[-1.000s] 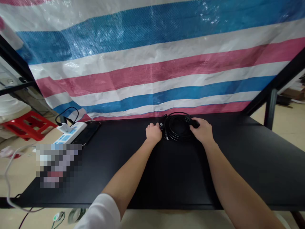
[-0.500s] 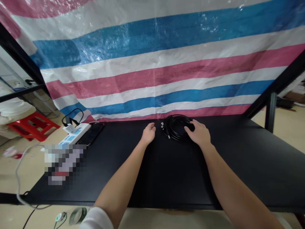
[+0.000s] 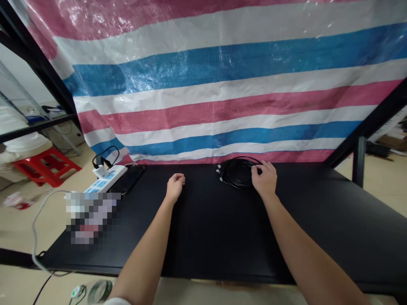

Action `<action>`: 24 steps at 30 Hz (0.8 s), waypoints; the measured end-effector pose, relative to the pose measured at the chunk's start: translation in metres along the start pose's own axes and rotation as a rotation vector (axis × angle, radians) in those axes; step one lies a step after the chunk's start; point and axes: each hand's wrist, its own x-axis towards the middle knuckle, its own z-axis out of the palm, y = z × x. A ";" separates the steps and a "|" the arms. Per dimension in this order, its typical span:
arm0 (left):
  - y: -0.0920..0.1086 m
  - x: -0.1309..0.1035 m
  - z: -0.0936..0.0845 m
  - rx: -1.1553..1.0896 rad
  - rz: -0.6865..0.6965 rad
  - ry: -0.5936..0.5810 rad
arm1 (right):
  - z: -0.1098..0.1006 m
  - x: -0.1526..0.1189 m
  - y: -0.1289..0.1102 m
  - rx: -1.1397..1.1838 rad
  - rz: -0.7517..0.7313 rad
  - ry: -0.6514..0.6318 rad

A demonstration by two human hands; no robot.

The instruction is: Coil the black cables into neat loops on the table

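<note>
A coil of black cable [image 3: 237, 173] lies near the back edge of the black table [image 3: 216, 237], its light-coloured connector ends at the coil's left side. My right hand [image 3: 265, 176] pinches the right side of the coil between thumb and fingers. To the left of the coil, apart from it, my left hand [image 3: 175, 186] is over the table with its fingers curled together and nothing visible in them.
A white power strip [image 3: 106, 178] with a plug and a dark phone [image 3: 128, 180] lie at the table's left. A striped sheet [image 3: 206, 101] hangs behind. A person in white sits on a red stool [image 3: 47, 166] beyond the left side.
My left hand has moved left, away from the coil, and its fingers have curled in. My right thumb and fingers have closed on the coil's right side. The camera view has shifted slightly.
</note>
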 end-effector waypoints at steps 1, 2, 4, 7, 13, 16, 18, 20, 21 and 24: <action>0.000 -0.001 0.000 0.013 0.005 -0.004 | -0.002 0.000 -0.002 0.020 0.000 0.028; 0.000 -0.002 -0.001 0.035 0.017 -0.008 | -0.003 -0.001 -0.004 0.036 0.000 0.051; 0.001 -0.005 -0.002 0.089 0.055 -0.009 | -0.009 -0.002 -0.006 0.047 0.004 0.088; 0.001 -0.009 -0.003 0.174 0.121 0.009 | -0.020 -0.002 -0.004 0.026 0.050 0.116; 0.003 -0.014 0.000 0.300 0.158 -0.050 | -0.035 0.004 0.005 0.017 0.276 0.100; 0.004 -0.011 0.002 0.329 0.134 -0.069 | -0.034 0.007 0.011 0.034 0.315 0.144; 0.005 -0.008 0.004 0.362 0.115 -0.092 | -0.033 0.007 0.014 0.035 0.327 0.132; 0.006 -0.005 0.005 0.384 0.091 -0.111 | -0.033 0.008 0.013 0.033 0.357 0.102; 0.007 -0.004 0.005 0.384 0.079 -0.113 | -0.033 0.009 0.011 0.033 0.379 0.087; 0.008 0.000 0.006 0.373 0.052 -0.112 | -0.036 0.010 0.003 0.030 0.449 0.036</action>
